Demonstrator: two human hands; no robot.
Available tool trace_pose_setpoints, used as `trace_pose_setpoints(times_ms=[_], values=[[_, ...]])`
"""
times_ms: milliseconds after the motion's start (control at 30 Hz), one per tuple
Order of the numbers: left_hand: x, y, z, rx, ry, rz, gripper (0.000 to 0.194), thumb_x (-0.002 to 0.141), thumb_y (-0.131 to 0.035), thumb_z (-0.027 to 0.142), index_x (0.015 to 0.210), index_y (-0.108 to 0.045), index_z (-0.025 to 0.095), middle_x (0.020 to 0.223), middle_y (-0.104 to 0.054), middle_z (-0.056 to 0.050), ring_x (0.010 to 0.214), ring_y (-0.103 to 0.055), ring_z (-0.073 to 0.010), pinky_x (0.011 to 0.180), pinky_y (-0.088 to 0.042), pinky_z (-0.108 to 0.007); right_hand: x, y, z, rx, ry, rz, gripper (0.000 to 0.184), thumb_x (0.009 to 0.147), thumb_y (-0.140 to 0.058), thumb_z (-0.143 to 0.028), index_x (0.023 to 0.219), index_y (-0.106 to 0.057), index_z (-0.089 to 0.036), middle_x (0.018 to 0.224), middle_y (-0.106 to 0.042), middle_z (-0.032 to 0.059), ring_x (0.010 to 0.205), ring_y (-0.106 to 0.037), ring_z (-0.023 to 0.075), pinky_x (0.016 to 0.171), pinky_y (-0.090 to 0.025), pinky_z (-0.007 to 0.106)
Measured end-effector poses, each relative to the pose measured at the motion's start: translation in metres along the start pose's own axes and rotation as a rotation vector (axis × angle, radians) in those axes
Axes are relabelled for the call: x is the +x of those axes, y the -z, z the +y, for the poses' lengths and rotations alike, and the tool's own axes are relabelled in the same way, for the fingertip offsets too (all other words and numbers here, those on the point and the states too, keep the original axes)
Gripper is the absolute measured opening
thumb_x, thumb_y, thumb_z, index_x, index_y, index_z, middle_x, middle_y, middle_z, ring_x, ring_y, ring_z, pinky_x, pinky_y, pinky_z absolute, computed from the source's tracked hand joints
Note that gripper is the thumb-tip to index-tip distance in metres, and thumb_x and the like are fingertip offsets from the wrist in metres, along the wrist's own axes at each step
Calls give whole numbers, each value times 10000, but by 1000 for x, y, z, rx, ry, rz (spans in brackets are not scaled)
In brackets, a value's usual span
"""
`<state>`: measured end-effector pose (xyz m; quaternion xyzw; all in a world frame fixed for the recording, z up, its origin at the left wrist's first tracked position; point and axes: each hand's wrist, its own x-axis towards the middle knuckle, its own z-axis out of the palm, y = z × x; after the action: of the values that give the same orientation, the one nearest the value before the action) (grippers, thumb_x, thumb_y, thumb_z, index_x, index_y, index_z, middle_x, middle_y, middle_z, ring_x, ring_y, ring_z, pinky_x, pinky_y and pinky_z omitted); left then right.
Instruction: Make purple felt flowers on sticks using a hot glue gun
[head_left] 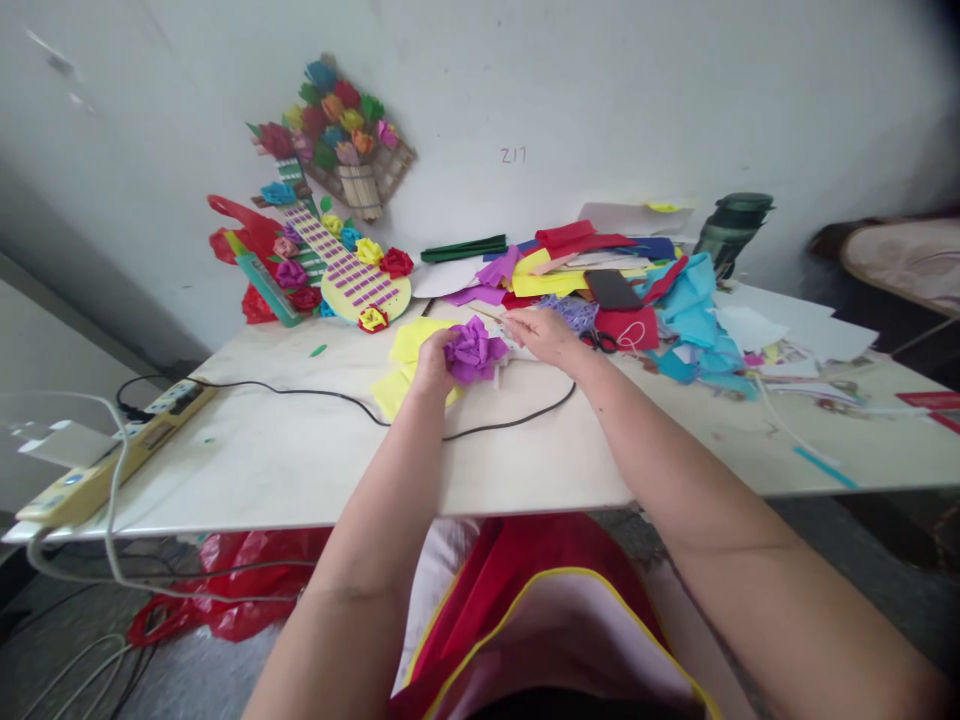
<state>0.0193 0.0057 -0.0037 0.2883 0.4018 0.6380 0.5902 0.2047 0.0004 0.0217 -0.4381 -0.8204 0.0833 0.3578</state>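
Observation:
My left hand is closed on a ruffled purple crepe-paper flower, held just above the table. Beside it, my right hand has its fingers pinched together at the near end of a thin tan stick, which points toward the flower. The fingertips are small and partly blurred. Yellow crepe paper lies under and behind my left hand. Close to my right wrist are black-handled scissors, a dark phone and a heap of purple paper shreds.
A black cable crosses the table from a power strip. At the back left stand a flower-covered paper guitar and a glue bottle. Coloured crepe paper and a green bottle occupy the back right.

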Motion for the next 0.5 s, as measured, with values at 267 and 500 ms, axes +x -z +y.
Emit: trace_pose_setpoints(times_ms=[267,500], values=[[-4,-5,2,-45,53,86,85,595,-639,177,650,-577,160,576,-598,9,505,-546,-116,520,-433,-239,0,-3,0,-32,-8,-108,442,922,-479,-290,1337,-597,-195,837,-734,53,718,-634,163,699,-444,268],[-7,-5,1,-58,21,50,103,584,-656,186,663,-597,155,576,-601,10,514,-549,-113,524,-433,-236,-1,0,-7,-139,-40,-143,442,944,-483,-316,1375,-563,-262,838,-745,39,737,-655,170,712,-452,272]])
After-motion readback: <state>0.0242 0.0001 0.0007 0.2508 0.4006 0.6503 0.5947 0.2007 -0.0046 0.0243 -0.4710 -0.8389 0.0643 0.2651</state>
